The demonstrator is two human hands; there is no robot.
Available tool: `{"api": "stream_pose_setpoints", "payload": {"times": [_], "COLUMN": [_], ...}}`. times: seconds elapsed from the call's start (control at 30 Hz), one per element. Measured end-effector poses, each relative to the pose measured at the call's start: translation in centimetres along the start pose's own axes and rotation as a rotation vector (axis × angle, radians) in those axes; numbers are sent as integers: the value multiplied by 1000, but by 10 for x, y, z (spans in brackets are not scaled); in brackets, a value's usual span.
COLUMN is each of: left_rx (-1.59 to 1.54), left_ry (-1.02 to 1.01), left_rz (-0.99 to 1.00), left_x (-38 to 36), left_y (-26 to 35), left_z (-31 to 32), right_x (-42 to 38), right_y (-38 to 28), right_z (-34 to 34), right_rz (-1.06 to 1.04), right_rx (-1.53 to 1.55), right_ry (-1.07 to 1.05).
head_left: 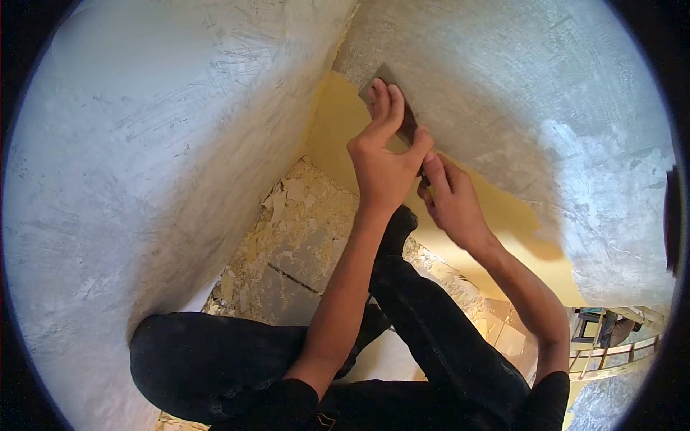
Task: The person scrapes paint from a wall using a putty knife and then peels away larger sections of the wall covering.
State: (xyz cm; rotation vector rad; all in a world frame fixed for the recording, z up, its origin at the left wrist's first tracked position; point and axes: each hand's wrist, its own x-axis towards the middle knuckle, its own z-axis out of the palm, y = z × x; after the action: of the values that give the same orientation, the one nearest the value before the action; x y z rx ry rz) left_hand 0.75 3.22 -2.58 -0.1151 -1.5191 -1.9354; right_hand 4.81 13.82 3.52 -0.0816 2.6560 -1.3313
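The right hand (pixel 456 208) curls around the near end of a scraper (pixel 409 122), and the left hand (pixel 384 158) spreads its fingers along the blade. It rests against the gray wall (pixel 489 93), beside a yellow strip (pixel 334 118). Beyond, flakes (pixel 287 201) litter the floor (pixel 295 251).

The left hand (pixel 386 161) sits at one o'clock, fingers lightly bent toward twelve, thumb spread apart toward one. The left forearm (pixel 345 287) rises from six o'clock, its wrist nearly straight. The right hand (pixel 460 208), near three o'clock, curls its fingers, thumb toward eleven; the right elbow (pixel 555 332) bends at four.
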Motion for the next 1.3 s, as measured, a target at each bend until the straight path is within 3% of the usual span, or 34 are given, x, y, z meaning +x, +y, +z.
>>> {"api": "stream_pose_setpoints", "payload": {"times": [0.03, 0.1, 0.27, 0.37, 0.43, 0.53, 0.63, 0.77, 0.83, 0.97, 1.03, 1.17, 1.23, 1.3], "left_rx": [-53, -30, 53, -143, 54, -46, 28, 52, -63, 119, -94, -3, 178, 62], "left_ry": [59, 45, 90, 42, 46, 22, 35, 66, -6, 89, 61, 53, 58, 40], "left_rz": [-10, -8, 54, -42, 30, -54, -21, 26, -75, 89, -86, -30, 129, 42], "left_x": [0, 6, 1, 7, 8, 4, 9, 6, 9, 16, 13, 13, 9, 3], "left_y": [0, 0, 0, 4, 2, 5, 2, -4, 11, -6, 4, -1, -5, -3], "left_z": [2, 0, 10, -5, -1, -4, -3, -2, -9, -4, -14, -8, -4, -11], "right_x": [-3, -10, -10, -9, 3, -13, 6, -1, -12, 17, -2, 7, 10, -6], "right_y": [-11, -37, -20, -18, -6, -19, -6, -4, -17, 9, -14, -10, 0, -7], "right_z": [0, 0, 1, 8, 14, 11, 9, 9, 13, 22, 21, 11, 11, 15], "right_rz": [-1, 240, 107, 67, -8, 136, -29, 77, 105, -65, 48, 87, 6, 35], "right_rx": [5, 40, 18, 21, -18, 48, -40, 7, 51, -4, 22, 13, 1, -20], "right_ry": [3, -107, -28, -42, 54, -19, 31, 16, 14, 54, -18, -27, -6, -14]}}
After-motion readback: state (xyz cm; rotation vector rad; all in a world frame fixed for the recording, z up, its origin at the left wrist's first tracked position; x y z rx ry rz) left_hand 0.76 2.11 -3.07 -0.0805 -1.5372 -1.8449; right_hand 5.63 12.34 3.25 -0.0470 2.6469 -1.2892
